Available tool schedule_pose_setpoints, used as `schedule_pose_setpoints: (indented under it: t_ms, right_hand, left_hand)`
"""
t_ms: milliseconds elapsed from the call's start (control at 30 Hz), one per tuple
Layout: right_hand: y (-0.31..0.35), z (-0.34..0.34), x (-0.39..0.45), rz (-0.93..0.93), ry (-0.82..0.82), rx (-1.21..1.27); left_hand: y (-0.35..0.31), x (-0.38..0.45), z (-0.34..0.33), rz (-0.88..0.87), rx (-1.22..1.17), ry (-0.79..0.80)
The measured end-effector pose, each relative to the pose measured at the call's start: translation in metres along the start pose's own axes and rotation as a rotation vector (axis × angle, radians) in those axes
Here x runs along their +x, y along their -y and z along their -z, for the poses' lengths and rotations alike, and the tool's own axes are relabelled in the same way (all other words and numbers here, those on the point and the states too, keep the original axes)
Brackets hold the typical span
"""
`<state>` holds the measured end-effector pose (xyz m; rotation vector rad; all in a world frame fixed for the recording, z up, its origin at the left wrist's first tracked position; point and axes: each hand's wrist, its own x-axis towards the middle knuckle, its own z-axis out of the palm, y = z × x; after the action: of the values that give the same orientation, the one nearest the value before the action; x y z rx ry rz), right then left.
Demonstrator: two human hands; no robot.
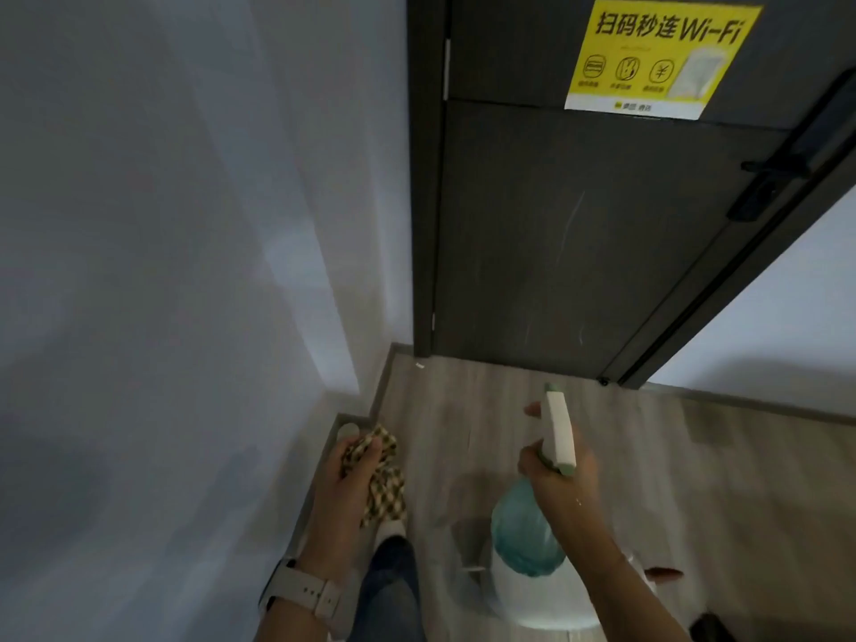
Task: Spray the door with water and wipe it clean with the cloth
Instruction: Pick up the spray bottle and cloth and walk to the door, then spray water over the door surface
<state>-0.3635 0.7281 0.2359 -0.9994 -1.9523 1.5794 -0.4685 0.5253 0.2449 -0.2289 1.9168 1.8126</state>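
Observation:
A dark grey door [579, 234] stands ahead, with a yellow Wi-Fi sticker [657, 57] on its upper part and a black handle [769, 178] at the right edge. Faint pale streaks mark its lower panel. My right hand [560, 474] grips the neck of a spray bottle [528, 535] with a teal body and a white head, nozzle pointing toward the door's bottom. My left hand [352, 474] holds a bunched brown-and-cream checked cloth [384, 484] low by the wall, well short of the door.
A pale wall [185, 271] runs close on the left with a grey skirting board [324, 479]. The floor [695, 479] is grey wood planks. My trouser leg and shoe [391, 563] show below the cloth. A watch sits on my left wrist.

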Motion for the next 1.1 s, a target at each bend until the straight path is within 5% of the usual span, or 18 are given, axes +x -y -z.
schedule_pose_setpoints:
  t_ms: [467,767,1100]
  right_hand:
    - [0.177,-0.055,0.283,0.186,-0.197,-0.029]
    - [0.335,-0.004,0.438,0.473,-0.256,0.033]
    - [0.548,0.045,0.489,0.753,-0.260,-0.054]
  left_hand:
    - [-0.240,0.274,-0.112,-0.256,0.071,0.294]
    - [-0.441,0.353,-0.216,-0.751,0.157,0.354]
    - [-0.651,0.348,-0.255,-1.347,0.264,0.209]
